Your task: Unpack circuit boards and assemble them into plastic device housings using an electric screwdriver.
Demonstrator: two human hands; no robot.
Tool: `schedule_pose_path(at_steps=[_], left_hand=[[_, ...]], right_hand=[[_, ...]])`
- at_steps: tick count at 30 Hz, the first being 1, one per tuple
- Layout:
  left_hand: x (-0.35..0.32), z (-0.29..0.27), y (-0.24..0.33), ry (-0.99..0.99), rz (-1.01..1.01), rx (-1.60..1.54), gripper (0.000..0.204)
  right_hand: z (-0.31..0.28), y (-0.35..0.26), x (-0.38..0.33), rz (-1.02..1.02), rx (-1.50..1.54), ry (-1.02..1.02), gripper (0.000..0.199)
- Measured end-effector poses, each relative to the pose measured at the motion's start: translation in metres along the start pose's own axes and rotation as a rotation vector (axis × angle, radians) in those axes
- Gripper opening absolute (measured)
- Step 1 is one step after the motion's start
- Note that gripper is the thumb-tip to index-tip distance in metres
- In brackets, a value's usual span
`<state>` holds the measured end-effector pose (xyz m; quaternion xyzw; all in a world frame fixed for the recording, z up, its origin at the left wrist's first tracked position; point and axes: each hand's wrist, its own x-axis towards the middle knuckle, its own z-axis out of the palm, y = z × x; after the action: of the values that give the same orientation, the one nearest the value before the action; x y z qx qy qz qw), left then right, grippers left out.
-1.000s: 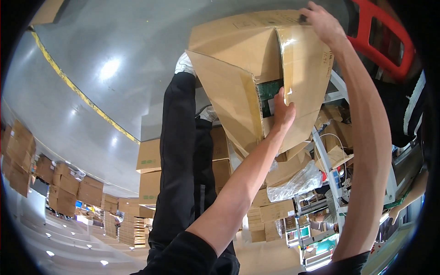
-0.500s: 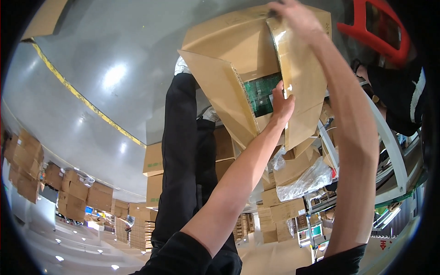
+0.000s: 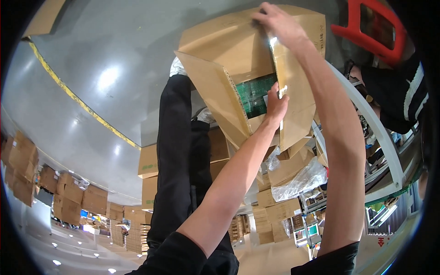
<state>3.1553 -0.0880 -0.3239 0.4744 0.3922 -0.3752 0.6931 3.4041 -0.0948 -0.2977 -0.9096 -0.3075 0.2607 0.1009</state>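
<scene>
The open cardboard box [image 3: 229,59] sits on the grey floor [image 3: 105,68] ahead of the person's black-trousered legs [image 3: 178,151], its flaps spread and green contents [image 3: 254,94] showing in the gap between them. The left hand [image 3: 276,104] reaches into that opening, its fingers [image 3: 273,91] laid loosely against the inner edge of the near flap [image 3: 293,114] beside the green contents; whether they close on anything I cannot tell. The right hand [image 3: 277,20] lies on the far top flap, fingers [image 3: 259,16] curled over and gripping its edge, just above the opening.
</scene>
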Motion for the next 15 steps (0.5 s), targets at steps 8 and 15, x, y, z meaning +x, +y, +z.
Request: schedule_pose_path(at_steps=[8,15], left_hand=[[-0.002,0.01,0.003,-0.043,-0.033,-0.114,0.054],[-0.008,0.002,0.013,-0.079,-0.026,-0.127,0.053]], right_hand=[[-0.044,0.054,-0.041,0.282,-0.302,0.109,0.024],[-0.025,-0.003,-0.011,0.076,0.098,-0.036,0.025]])
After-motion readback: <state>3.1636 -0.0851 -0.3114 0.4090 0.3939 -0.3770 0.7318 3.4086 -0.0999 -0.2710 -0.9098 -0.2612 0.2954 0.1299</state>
